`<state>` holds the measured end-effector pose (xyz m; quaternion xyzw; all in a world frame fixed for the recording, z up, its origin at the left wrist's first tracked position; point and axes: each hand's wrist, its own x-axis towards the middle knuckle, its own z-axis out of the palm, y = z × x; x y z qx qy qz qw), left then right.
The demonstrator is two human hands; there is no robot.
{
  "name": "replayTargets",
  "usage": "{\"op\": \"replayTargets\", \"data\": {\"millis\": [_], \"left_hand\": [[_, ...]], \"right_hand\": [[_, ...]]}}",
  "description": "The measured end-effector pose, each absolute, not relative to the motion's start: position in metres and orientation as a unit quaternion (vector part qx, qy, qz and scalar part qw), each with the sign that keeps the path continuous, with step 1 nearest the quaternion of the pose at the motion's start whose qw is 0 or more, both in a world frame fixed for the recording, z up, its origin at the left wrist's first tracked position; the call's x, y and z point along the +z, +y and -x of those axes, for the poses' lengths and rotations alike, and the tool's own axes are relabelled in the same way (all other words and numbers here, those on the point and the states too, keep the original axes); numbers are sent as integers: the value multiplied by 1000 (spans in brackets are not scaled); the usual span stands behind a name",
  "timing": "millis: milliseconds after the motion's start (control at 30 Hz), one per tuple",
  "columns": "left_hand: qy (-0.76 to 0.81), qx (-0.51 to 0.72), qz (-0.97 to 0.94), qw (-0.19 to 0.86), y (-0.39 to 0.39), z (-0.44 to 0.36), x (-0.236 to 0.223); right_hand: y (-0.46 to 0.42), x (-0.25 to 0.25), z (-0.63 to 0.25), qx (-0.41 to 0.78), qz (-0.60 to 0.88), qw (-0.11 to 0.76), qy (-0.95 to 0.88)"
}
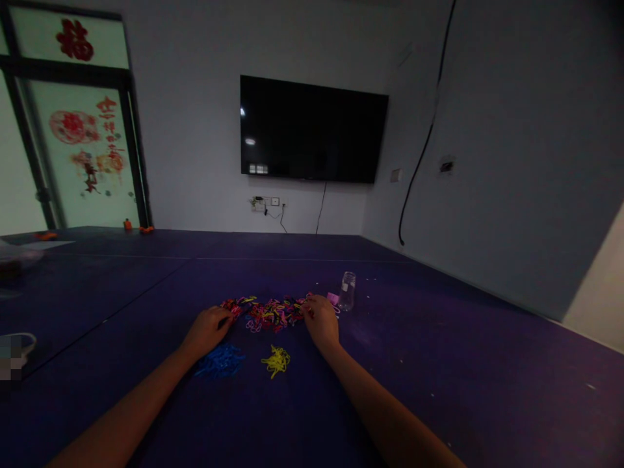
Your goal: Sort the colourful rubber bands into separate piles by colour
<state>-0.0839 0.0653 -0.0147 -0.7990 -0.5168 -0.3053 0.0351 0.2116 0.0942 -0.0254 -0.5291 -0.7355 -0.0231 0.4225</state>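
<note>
A long heap of small mixed-colour loops (270, 314), mostly red, pink and yellow, lies on the purple surface; whether they are rubber bands or clips I cannot tell. At its left end is my left hand (208, 330), fingers closed and tips among the loops. My right hand (322, 320) bends over the right end, its fingers drawn together and pressed down into the heap. What either hand pinches is too small to make out. Nearer me lie a pile of blue loops (221, 361), beside my left wrist, and a smaller pile of yellow loops (277, 361).
A clear plastic cup or jar (347, 292) stands just right of my right hand, beside a small pink piece (333, 298). White cord (26, 344) lies at far left. Beyond the purple surface (439, 390) are a wall-mounted television (312, 130) and a hanging black cable (419, 162).
</note>
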Motion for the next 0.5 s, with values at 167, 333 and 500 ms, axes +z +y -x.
{"op": "replayTargets", "data": {"millis": [167, 333, 500], "left_hand": [[-519, -303, 799, 29, 66, 84, -15], [-515, -310, 799, 31, 66, 86, -15], [-513, -315, 798, 24, 66, 88, -16]], "right_hand": [[93, -26, -214, -17, 529, 468, -708], [87, -22, -206, 9, 466, 428, -774], [69, -15, -191, 49, 340, 361, -867]]}}
